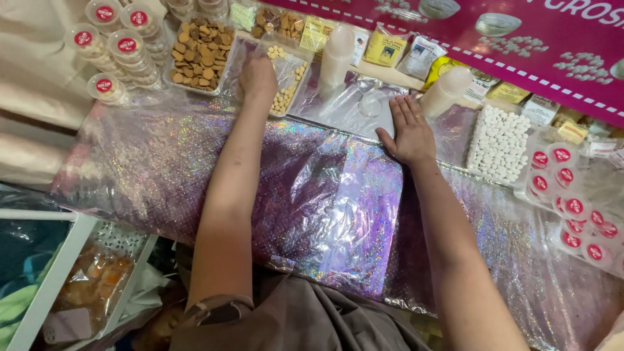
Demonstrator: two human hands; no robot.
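My left hand (pixel 258 77) reaches far forward and rests on a clear plastic tray of small pale round snacks (pixel 286 81); its fingers are hidden from me. My right hand (pixel 408 133) lies flat, fingers together, on the clear plastic sheet (pixel 354 104) over the glittery purple counter (pixel 305 195). It holds nothing. A tray of brown biscuits (pixel 200 55) stands just left of my left hand.
Stacked clear tubs with red lids (pixel 117 49) stand at the far left and more (pixel 572 205) at the right. Two white bottles (pixel 338 55) (pixel 445 91), a tray of white candies (pixel 499 144) and yellow packets (pixel 385 47) line the back under a pink banner (pixel 520 39).
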